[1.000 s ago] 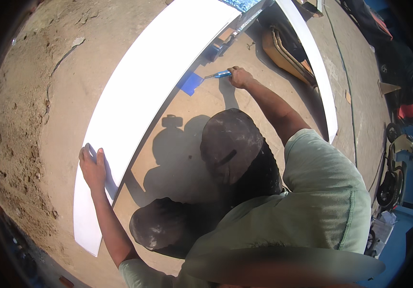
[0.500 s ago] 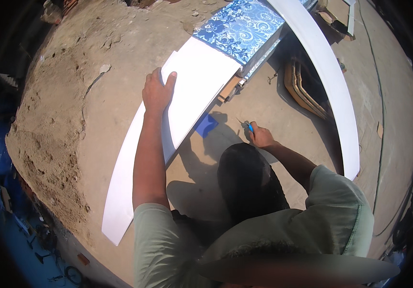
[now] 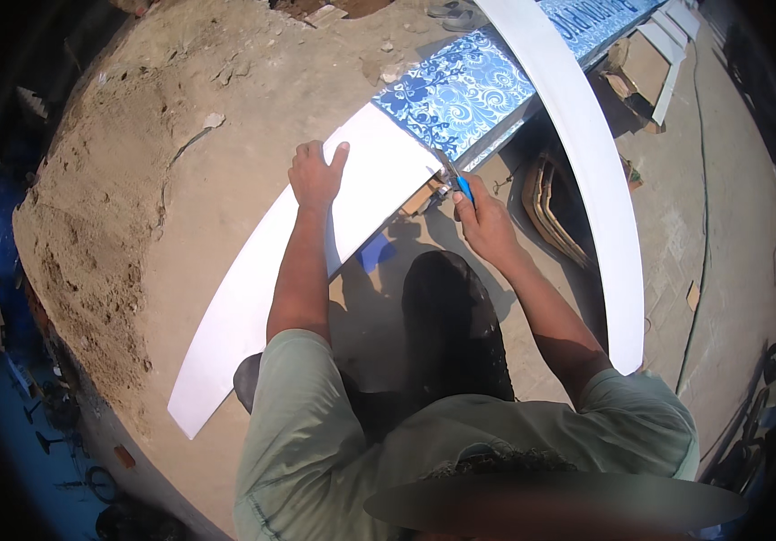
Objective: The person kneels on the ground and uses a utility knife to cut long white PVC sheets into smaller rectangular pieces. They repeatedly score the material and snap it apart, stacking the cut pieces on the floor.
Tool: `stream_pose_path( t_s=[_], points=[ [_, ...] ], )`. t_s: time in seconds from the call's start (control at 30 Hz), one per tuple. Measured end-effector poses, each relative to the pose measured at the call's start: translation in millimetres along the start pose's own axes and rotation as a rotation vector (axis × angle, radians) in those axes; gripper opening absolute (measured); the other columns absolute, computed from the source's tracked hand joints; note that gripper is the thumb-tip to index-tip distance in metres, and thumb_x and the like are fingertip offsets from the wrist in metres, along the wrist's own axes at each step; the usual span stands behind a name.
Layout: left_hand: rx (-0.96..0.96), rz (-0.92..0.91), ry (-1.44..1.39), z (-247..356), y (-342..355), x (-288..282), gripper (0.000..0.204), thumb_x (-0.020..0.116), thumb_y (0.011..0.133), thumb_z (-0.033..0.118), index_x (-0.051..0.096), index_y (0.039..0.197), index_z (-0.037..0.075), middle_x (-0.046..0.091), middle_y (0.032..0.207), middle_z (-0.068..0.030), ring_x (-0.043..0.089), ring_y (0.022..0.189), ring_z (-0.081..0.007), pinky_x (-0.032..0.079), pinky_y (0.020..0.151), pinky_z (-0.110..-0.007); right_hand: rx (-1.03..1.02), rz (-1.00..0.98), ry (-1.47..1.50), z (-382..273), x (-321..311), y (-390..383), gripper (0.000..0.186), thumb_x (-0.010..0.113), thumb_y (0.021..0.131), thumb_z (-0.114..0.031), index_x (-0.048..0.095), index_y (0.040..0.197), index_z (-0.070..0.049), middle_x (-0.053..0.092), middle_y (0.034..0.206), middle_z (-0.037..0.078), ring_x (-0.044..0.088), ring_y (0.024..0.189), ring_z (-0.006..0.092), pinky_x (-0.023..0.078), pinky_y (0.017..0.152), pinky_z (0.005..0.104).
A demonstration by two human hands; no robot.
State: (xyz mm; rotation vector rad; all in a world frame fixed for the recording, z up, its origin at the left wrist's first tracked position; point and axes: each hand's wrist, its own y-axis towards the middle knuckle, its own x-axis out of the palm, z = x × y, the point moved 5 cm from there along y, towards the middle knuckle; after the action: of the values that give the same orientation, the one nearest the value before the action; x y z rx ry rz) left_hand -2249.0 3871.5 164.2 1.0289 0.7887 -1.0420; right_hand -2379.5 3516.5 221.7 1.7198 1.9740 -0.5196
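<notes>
Right grip (image 3: 485, 224) is closed round a blue-handled knife (image 3: 462, 185), blade end pointing up and away toward the corner where the white panel (image 3: 352, 221) meets the blue patterned sheet (image 3: 460, 90); tip looks to be at or just beside the panel's near edge, can't tell if it touches

Left grip (image 3: 316, 174) is flat, fingers spread, pressing down on the white panel, holding nothing. It sits left of the knife, near it, with the panel's end corner between them

Panel's long axis runs diagonal: from that upper-right end by the knife down to lower left, ending well apart from both hands. Right hand is the nearer to the end edge, left is further in on the face

Small wood block (image 3: 418, 198) under the panel edge just left of the knife; blue scrap (image 3: 375, 252) on the ground below it

Second long white strip (image 3: 586, 162) curves past on the right, apart from the right hand. Stacked curved brown pieces (image 3: 550, 212) lie between it and the right forearm

Sandy ground (image 3: 180, 198) all round; no containers in view
</notes>
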Motion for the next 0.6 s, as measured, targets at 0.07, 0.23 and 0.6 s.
stream_pose_path(
  t_s=[0.07, 0.23, 0.6],
  points=[
    [-0.065, -0.086, -0.006, -2.1, -0.3, 3.1, 0.071, 0.066, 0.108, 0.069, 0.074, 0.127, 0.001, 0.078, 0.124, -0.0223, 0.072, 0.121, -0.043, 0.051, 0.106, -0.058, -0.08, -0.037, -0.185, -34.4, 25.7, 56.6, 0.051, 0.055, 0.116, -0.023, 0.052, 0.164, -0.007, 0.081, 0.11, 0.028, 0.077, 0.105, 0.0519, 0.059, 0.097, 0.0616],
    [-0.085, -0.141, -0.046, -3.3, 1.2, 4.2, 0.071, 0.066, 0.109, 0.069, 0.074, 0.126, 0.0, 0.078, 0.122, -0.0245, 0.074, 0.119, -0.0442, 0.052, 0.103, -0.058, -0.175, -0.178, -0.415, -73.0, 98.2, 156.9, 0.058, 0.054, 0.113, -0.017, 0.053, 0.171, -0.013, 0.08, 0.121, 0.03, 0.079, 0.113, 0.0472, 0.061, 0.103, 0.0571],
    [-0.083, -0.101, -0.109, -16.0, -1.6, 19.3, 0.066, 0.067, 0.108, 0.07, 0.074, 0.116, 0.004, 0.079, 0.113, -0.0198, 0.074, 0.113, -0.0406, 0.049, 0.102, -0.057, -0.145, -0.323, -0.706, -88.7, 145.5, 177.8, 0.061, 0.053, 0.113, -0.018, 0.052, 0.174, -0.017, 0.083, 0.118, 0.025, 0.082, 0.113, 0.0422, 0.065, 0.097, 0.0549]
  ],
)
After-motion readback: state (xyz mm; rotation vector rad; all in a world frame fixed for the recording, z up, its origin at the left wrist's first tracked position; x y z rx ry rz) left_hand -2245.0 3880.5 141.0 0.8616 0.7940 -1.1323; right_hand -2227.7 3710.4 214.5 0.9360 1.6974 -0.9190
